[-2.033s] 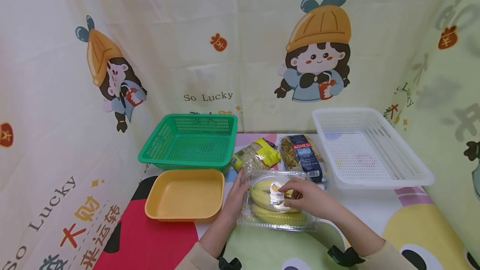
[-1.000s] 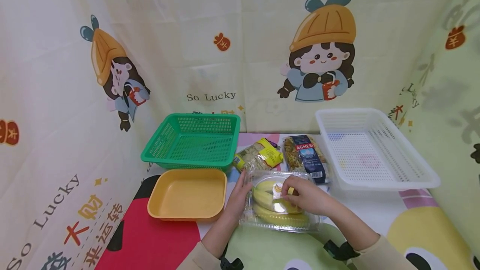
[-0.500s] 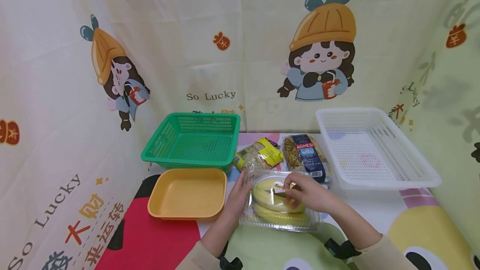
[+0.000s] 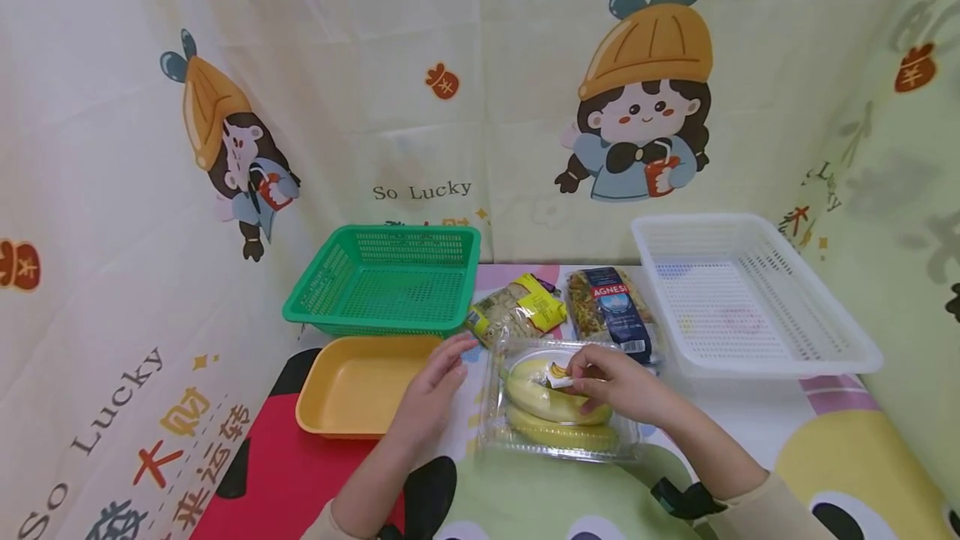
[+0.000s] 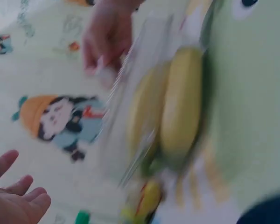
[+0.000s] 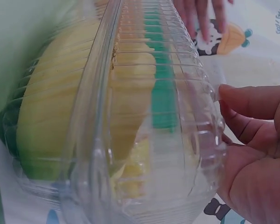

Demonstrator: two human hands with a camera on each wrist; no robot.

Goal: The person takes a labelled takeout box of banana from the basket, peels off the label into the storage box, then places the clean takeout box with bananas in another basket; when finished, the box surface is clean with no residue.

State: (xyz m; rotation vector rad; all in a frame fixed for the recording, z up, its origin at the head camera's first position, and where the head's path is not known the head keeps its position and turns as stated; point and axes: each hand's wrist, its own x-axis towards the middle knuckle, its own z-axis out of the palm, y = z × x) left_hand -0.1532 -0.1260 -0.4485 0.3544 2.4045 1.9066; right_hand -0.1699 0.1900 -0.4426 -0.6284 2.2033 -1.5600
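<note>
A clear plastic clamshell box (image 4: 498, 432) of bananas (image 4: 558, 437) lies on the table in front of me. Over its lid, my right hand (image 4: 622, 386) pinches a small white sticker (image 4: 558, 376) with a banana picture between thumb and fingertips. The sticker is lifted and bent. In the right wrist view, the curled fingers (image 6: 252, 100) are right at the lid. My left hand (image 4: 429, 398) is off the box, its fingers loosely extended, between the box and a yellow basin (image 4: 330, 423). It holds nothing. The left wrist view is blurred.
A green basket (image 4: 300, 307) stands at the back left, a white basket (image 4: 765, 369) at the back right. Between them lie a yellow-labelled bag (image 4: 517, 308) and a dark-blue AGNESI packet (image 4: 615, 311), just behind the box. Printed cloth curtains (image 4: 517, 107) surround the table.
My left hand has let go of the box's left side and moved left toward the yellow basin. The sticker, earlier flat on the lid, has been peeled up by my right hand.
</note>
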